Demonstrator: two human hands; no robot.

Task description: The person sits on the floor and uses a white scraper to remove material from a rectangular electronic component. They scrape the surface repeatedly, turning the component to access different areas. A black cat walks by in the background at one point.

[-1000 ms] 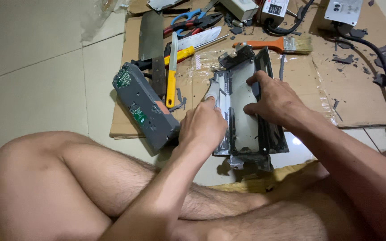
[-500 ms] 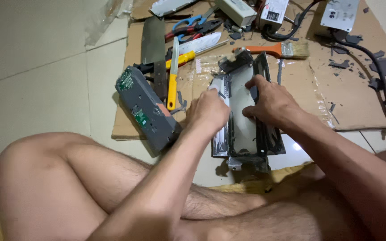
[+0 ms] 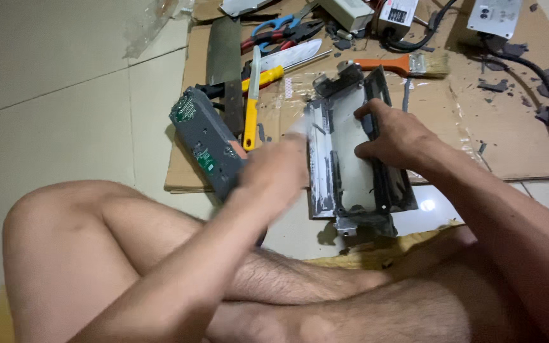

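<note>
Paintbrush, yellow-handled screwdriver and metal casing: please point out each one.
Paintbrush (image 3: 386,64), head view, on its orange handle.
Yellow-handled screwdriver (image 3: 250,122), head view, on the yellow grip.
Metal casing (image 3: 349,171), head view, on its pale inner floor.

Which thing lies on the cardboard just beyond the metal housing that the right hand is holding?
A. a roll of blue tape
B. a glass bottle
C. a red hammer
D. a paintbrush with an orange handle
D: a paintbrush with an orange handle and pale bristles lies flat on the cardboard, just past the far end of the grey metal housing that the right hand grips.
</note>
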